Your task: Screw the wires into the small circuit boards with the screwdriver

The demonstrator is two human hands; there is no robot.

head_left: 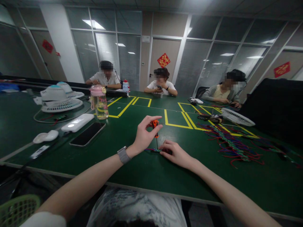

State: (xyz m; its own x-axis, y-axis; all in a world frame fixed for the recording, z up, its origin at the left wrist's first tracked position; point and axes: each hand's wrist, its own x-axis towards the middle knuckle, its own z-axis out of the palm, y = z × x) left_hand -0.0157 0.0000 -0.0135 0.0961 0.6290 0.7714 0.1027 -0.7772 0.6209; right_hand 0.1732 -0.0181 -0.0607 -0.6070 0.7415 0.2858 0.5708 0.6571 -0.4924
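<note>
A screwdriver [155, 124] with an orange and black handle stands nearly upright, its thin shaft pointing down. My left hand [145, 134], with a grey watch strap at the wrist, is curled around the handle, thumb and index finger reaching past it. The screwdriver's tip meets a small green circuit board [155, 150] lying on the table, with reddish and blue wires off its left end. Bent fingers of my right hand [174, 153] hold the board's right end down; they cover that part of it.
On the green table [132, 176], several wired circuit boards [233, 146] lie to the right near a white fan [238, 117]. A phone [87, 134], white power bank [77, 123], bottle [99, 104] and fans [60, 99] stand left. Three people sit across, beyond yellow tape outlines [178, 126].
</note>
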